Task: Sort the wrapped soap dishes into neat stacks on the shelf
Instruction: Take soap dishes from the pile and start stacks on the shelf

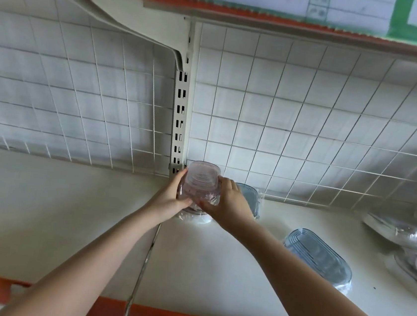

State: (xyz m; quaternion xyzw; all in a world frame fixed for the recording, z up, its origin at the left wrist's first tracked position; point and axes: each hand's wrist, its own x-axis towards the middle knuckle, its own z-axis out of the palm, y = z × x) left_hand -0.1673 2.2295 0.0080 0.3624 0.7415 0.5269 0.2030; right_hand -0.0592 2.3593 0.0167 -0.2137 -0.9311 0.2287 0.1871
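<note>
Both hands are settling a pink wrapped soap dish onto a stack at the back of the shelf.

The white shelf [65, 219] is filling the lower half of the frame, with the wire grid panel [310, 117] rising behind it. A blue soap dish [318, 256] is lying alone at lower right, well apart from the stack; another blue one [250, 193] is sitting just behind the right hand [228, 204]. At centre, the left hand [168, 200] and right hand are each grasping a side of the pink soap dish [200, 183], fingers curled round it. It is probably handling light and rigid, its film wrap slippery, so gripping the long sides looks wisest.
</note>
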